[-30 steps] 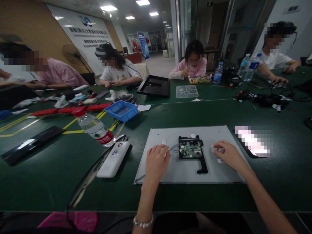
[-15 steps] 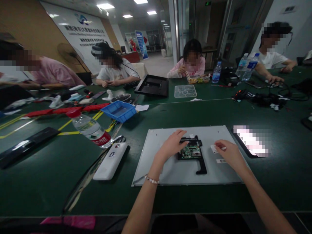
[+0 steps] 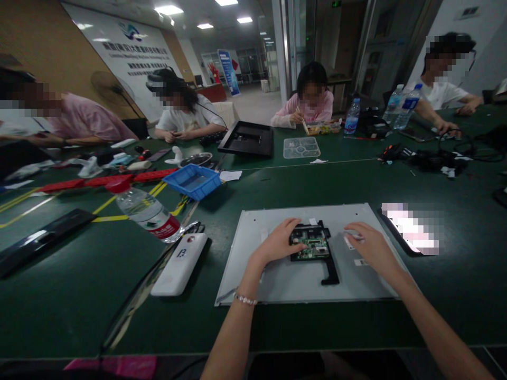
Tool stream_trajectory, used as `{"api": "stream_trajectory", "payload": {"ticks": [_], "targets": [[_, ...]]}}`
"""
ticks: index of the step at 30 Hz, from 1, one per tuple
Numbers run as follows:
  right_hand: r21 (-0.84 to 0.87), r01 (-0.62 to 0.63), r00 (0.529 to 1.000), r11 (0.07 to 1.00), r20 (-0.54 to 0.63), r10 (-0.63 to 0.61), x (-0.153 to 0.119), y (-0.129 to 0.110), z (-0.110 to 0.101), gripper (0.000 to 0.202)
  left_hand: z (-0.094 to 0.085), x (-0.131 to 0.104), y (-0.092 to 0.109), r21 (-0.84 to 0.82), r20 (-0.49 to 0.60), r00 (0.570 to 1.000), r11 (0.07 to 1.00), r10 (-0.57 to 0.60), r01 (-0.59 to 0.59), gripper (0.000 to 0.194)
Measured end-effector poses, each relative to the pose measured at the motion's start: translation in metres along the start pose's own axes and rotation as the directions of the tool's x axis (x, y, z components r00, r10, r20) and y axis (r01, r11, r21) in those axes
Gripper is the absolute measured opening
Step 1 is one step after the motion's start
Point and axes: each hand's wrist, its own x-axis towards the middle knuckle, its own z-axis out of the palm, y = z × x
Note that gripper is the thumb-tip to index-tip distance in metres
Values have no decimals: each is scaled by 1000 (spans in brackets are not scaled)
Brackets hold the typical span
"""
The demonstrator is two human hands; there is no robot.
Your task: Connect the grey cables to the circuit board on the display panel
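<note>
A grey-white flat panel [image 3: 245, 264] lies on the green table before me. Near its middle sits a green circuit board [image 3: 315, 248] in a black bracket [image 3: 330, 272]. My left hand [image 3: 279, 243] rests at the board's left edge, thumb and fingers apart around its corner. Over the panel's right part is my right hand [image 3: 366, 245], its thumb and fingertips brought close together above a white label [image 3: 350, 241]. Whatever may be between those fingertips is too small to make out. A second label [image 3: 361, 262] is just below that hand.
Right of the panel lies a lit phone [image 3: 412, 229]. To the left are a white power bank [image 3: 180, 264], a tilted water bottle [image 3: 148, 214] and a blue tray [image 3: 193, 181]. Farther back are a black casing [image 3: 247, 140], a clear lid [image 3: 301, 148] and several people.
My left hand has come down slightly, its fingers closer to the board's upper left corner. My right hand has shifted a little, fingertips still near the label. The view has moved slightly.
</note>
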Motion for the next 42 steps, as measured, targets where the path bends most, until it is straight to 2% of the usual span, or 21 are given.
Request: {"api": "stream_trajectory", "payload": {"ticks": [3, 9, 14, 17, 20, 25, 32, 38, 42], "targets": [[-22, 113, 991, 993, 68, -111, 18, -13, 4, 28, 2, 1, -1, 10, -15, 1000, 1000, 11, -10, 64], [-75, 299, 936, 951, 215, -277, 60, -33, 23, 27, 5, 1, -3, 14, -34, 999, 1000, 20, -19, 66], [-109, 239, 945, 965, 257, -205, 74, -38, 40, 22, 6, 1, -5, 17, -37, 999, 999, 32, -31, 67], [-87, 203, 959, 975, 220, -180, 75, -39, 38, 23, 7, 2, -5, 13, -38, 999, 1000, 20, -20, 67], [-91, 179, 973, 980, 162, -163, 72, -37, 26, 24, 7, 1, -4, 7, -36, 999, 1000, 9, -9, 68], [-160, 100, 992, 982, 90, -86, 57, -12, 3, 26, 4, 0, -1, 0, -7, 1000, 1000, -8, 8, 69], [-99, 115, 981, 988, 171, -97, 38, 21, 5, 31, 4, 0, -3, 11, -8, 1000, 1000, -16, 16, 70], [-93, 83, 985, 992, 156, -68, 34, 26, -9, 31, 4, 0, -3, 3, 0, 1000, 1000, -20, 20, 71], [-38, 38, 963, 999, 268, -26, 29, 21, -23, 27, 6, 0, -5, 2, -5, 1000, 1000, -25, 25, 70]]}}
